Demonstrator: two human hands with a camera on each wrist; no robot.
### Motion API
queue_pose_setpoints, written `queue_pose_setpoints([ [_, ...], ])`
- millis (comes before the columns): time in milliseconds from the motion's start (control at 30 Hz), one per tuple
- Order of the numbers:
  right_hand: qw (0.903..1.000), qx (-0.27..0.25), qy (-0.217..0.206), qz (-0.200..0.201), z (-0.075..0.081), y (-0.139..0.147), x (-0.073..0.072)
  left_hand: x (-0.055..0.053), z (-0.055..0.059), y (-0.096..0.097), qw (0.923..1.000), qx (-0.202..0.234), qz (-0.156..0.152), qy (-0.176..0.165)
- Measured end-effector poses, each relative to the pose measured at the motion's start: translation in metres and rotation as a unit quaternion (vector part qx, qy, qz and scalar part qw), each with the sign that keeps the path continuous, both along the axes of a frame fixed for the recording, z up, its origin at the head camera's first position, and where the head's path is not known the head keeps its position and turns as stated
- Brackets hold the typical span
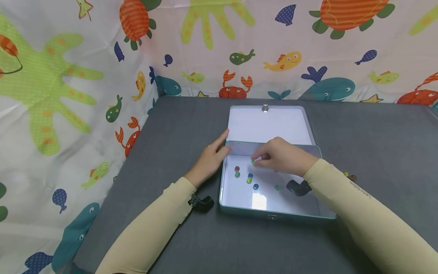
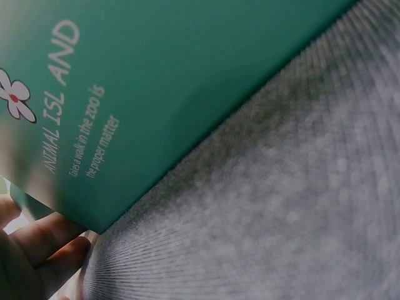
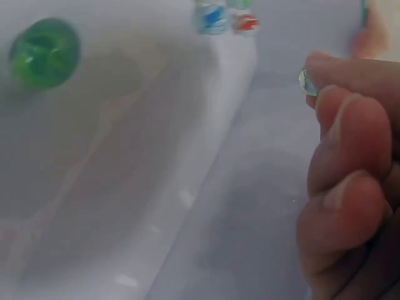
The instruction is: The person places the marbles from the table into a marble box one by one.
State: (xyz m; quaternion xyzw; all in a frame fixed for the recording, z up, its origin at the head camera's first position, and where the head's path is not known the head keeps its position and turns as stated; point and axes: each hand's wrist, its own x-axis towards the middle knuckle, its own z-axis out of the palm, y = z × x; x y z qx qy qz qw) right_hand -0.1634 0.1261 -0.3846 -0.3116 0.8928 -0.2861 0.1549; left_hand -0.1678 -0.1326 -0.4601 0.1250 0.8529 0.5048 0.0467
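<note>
We wore long, close-fitting cream sleeves (image 1: 161, 224) on both arms, reaching to the wrists. A small black camera mount (image 1: 201, 203) sat strapped under each wrist, and faint lettering (image 1: 359, 188) ran along the right sleeve.

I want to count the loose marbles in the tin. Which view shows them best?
The head view: the marbles lie spread across the tin's white floor. The right wrist view shows only a few, blurred. The left wrist view shows just the tin's teal outside.
</note>
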Motion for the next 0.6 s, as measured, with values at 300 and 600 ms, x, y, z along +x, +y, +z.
queue_pose_setpoints([
  [300,0.9987,0.045,0.019,0.01,-0.008,-0.003,-0.003,0.0,0.001,-0.001,0.9999,-0.01,-0.003,0.009],
  [600,0.9972,0.066,0.025,0.024,-0.011,-0.002,-0.003,0.002,0.004,0.0,0.9999,-0.013,0.0,0.003],
])
